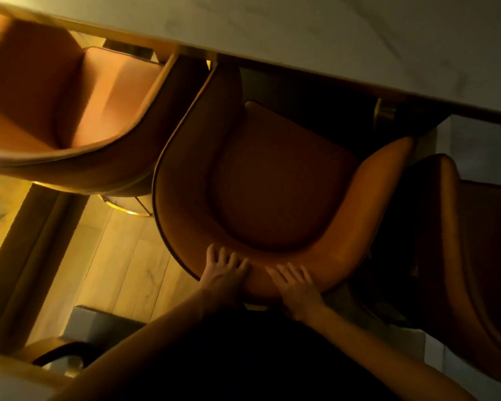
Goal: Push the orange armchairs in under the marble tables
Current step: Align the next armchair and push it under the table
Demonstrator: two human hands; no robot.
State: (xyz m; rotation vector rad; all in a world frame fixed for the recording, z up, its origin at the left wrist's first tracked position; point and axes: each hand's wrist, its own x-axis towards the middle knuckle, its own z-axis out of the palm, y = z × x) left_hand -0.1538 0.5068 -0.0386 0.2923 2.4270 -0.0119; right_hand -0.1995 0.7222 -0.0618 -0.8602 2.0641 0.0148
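Now, chair: just short of the tabletop edge, seat not yet under.
Hands: left hand and right hand flat, fingers spread, on the backrest — gripping nothing.
Push: even and straight, clear of the neighbouring chairs.

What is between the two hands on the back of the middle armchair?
In the head view, only a bare strip of the middle armchair backrest lies between the left hand and the right hand; both rest open on it.
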